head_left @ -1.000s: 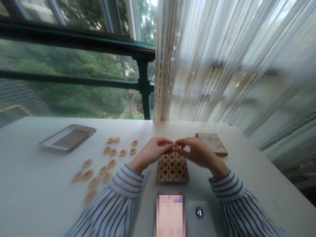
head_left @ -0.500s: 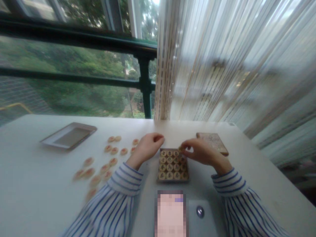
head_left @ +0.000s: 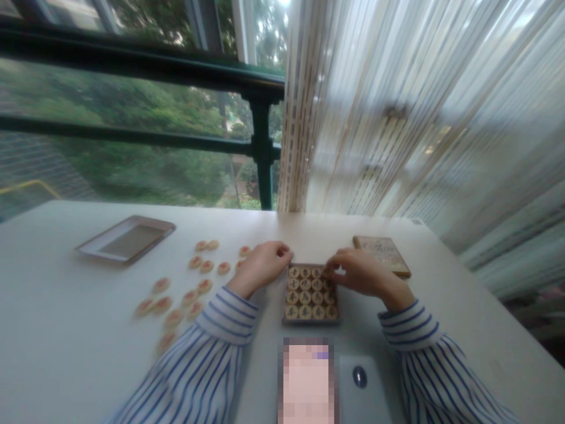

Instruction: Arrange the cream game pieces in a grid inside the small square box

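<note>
In the middle of the table a small square box [head_left: 289,322] holds rows of round Chinese chess pieces [head_left: 305,298] with dark characters. My right hand [head_left: 359,271] is at the box's far right corner, thumb and forefinger pinched on a Chinese chess piece [head_left: 327,272] there, mostly covered by the fingers. At the far left corner hovers my left hand [head_left: 265,266], its fingers curled in and no piece visible in them. Left of that hand, several red-marked pieces [head_left: 204,287] lie loose on the table, some partly behind my left hand and sleeve.
An open shallow tray [head_left: 170,225] lies at the far left of the white table [head_left: 88,330]. Behind my right hand rests a flat patterned box lid [head_left: 386,253]. Nearest me are a phone [head_left: 306,383] with a blurred screen and a grey pad with a dark oval [head_left: 360,377].
My right hand has lowered its piece slightly, into the far right corner of the box. My left hand has barely moved. The whole view has shifted a little.
</note>
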`<state>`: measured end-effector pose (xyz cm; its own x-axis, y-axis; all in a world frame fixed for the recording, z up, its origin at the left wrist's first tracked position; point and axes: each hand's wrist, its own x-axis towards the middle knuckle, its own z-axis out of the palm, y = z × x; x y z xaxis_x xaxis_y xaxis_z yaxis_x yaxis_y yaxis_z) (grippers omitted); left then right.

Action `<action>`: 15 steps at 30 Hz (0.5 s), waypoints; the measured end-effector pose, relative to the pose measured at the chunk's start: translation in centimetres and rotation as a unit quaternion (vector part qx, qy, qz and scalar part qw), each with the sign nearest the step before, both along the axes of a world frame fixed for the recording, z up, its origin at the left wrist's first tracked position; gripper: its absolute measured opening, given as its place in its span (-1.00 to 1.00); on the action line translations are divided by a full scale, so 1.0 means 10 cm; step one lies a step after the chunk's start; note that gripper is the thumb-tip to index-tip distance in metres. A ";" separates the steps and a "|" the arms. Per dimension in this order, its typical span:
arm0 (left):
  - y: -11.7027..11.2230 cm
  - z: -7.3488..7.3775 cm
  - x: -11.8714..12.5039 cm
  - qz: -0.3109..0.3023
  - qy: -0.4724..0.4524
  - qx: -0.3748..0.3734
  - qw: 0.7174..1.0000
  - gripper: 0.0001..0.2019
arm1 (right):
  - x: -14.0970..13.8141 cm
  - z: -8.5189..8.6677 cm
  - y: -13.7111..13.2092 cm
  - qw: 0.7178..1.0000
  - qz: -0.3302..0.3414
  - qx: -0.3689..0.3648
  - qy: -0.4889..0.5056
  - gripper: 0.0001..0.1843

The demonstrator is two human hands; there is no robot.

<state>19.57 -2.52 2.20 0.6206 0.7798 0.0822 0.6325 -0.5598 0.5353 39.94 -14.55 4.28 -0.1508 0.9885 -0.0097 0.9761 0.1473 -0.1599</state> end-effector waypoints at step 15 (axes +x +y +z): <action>0.03 -0.07 -0.01 -0.033 0.017 0.001 0.999 -0.65 | -0.03 0.01 0.02 0.998 -0.016 -0.038 -0.037 -0.73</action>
